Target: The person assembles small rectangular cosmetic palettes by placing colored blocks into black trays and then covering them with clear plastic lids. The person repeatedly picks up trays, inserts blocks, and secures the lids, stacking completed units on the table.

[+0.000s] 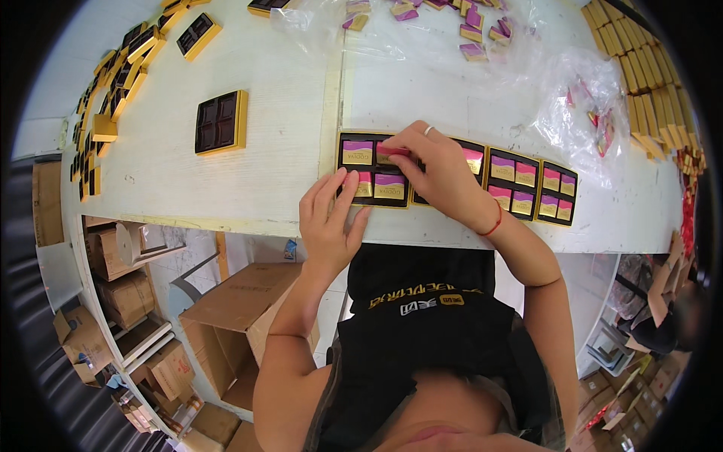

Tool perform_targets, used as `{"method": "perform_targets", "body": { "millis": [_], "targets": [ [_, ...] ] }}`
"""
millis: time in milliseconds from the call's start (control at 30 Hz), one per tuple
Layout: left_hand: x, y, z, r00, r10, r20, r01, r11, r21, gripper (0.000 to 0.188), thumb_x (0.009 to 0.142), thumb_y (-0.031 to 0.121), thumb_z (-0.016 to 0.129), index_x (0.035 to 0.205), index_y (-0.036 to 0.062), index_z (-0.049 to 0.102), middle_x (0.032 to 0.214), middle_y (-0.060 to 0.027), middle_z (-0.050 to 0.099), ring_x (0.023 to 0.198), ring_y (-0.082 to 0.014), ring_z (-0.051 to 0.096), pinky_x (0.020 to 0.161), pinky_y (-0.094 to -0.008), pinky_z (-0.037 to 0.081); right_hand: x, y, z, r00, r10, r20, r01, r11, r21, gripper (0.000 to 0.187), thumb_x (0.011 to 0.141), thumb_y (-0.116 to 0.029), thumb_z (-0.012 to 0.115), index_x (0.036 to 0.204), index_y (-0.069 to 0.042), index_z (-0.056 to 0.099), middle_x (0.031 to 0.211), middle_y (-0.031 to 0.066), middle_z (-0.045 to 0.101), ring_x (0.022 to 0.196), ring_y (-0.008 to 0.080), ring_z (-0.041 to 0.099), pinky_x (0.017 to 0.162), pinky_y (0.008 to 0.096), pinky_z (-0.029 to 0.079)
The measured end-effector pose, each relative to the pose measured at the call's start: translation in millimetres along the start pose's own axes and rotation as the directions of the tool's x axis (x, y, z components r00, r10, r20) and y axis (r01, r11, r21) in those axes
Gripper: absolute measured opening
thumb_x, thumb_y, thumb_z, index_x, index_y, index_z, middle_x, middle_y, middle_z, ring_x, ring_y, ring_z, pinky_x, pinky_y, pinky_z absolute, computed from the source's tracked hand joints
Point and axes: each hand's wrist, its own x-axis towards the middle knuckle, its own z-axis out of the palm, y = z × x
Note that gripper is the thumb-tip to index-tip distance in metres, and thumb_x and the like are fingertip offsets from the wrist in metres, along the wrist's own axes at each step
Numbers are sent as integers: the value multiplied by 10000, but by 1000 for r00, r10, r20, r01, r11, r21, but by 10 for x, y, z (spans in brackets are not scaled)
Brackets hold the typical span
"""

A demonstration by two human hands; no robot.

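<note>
In front of me, along the near side of the white table, runs a row of gold boxes with black sectioned trays. The leftmost box (355, 137) holds small wrapped squares, a purple-and-gold one (357, 153) at its upper left and another at its lower right. My right hand (448, 169) pinches a pink wrapped square (388, 149) over the upper right section. My left hand (329, 215) lies open with its fingers spread, fingertips at the box's left side, beside a pink-and-gold square (364, 183). My right hand hides most of the second box. Filled boxes (512, 181) stand to its right.
An unfilled gold box (221, 122) sits on the table to the left, with several more stacked at the far left (124, 75). Loose wrapped squares (473, 30) lie by clear plastic at the back. A plastic bag (584, 105) and gold box stacks (640, 68) are on the right. Below stands a carton (241, 301).
</note>
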Motion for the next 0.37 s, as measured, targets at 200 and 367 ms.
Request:
{"method": "perform_targets", "body": {
  "millis": [200, 367],
  "targets": [
    [43, -84, -41, 995, 92, 50, -95, 994, 56, 553, 745, 109, 767, 1283, 99, 639, 1372, -137, 532, 1213, -355, 511, 997, -429, 439, 2, 50, -23, 967, -254, -20, 231, 906, -354, 190, 801, -27, 695, 985, -69, 711, 1010, 66, 632, 942, 244, 575, 816, 366, 457],
    [46, -134, -76, 955, 176, 238, -195, 979, 59, 609, 767, 128, 755, 1354, 163, 594, 1484, -169, 445, 1327, -370, 446, 1097, -476, 335, -126, 62, 23, 975, -222, 26, 206, 851, -482, 250, 815, -37, 650, 1036, -119, 736, 1088, 85, 624, 1006, 257, 561, 928, 439, 414]
  ]
}}
